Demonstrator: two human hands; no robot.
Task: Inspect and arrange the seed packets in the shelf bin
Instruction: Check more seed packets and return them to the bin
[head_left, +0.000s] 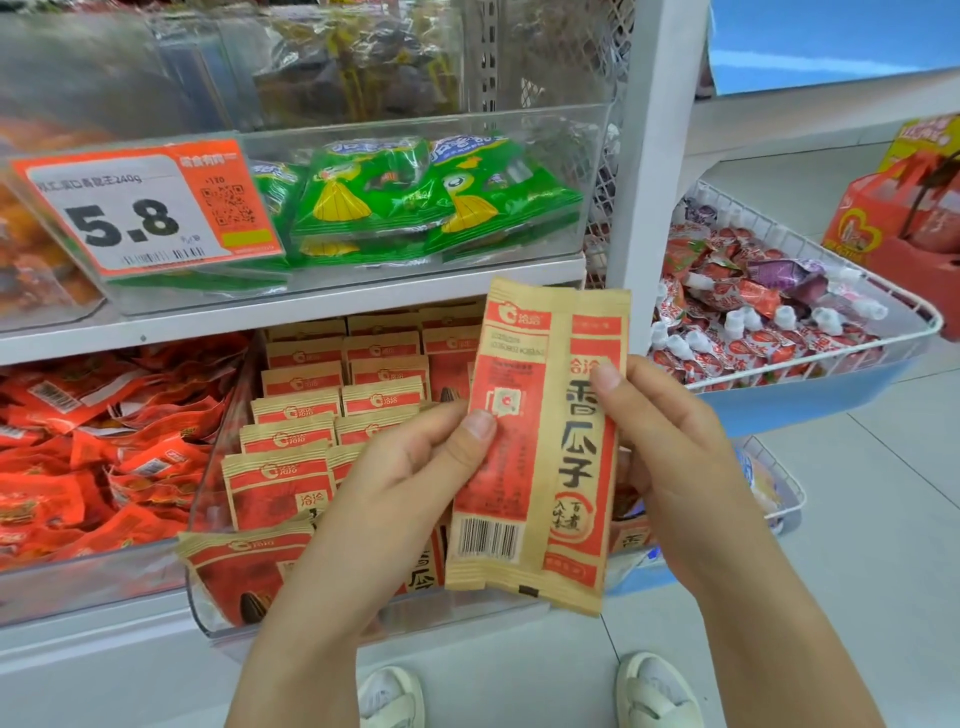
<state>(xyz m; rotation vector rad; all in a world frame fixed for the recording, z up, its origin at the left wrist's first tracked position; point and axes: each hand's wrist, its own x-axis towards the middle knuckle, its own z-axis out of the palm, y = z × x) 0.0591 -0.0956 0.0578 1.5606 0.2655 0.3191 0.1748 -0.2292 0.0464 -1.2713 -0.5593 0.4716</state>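
Note:
I hold one tan and red seed packet upright in front of the shelf, its back with the barcode facing me. My left hand pinches its left edge, thumb on the front. On its right edge, my right hand grips it with the thumb on top. Behind it a clear shelf bin holds several matching seed packets standing in rows. One packet leans at the bin's front left.
A bin of green packets with a 5.8 price tag sits on the shelf above. Loose red snack packs fill the left bin. A white wire basket of pouches juts out at right. My white shoes stand below.

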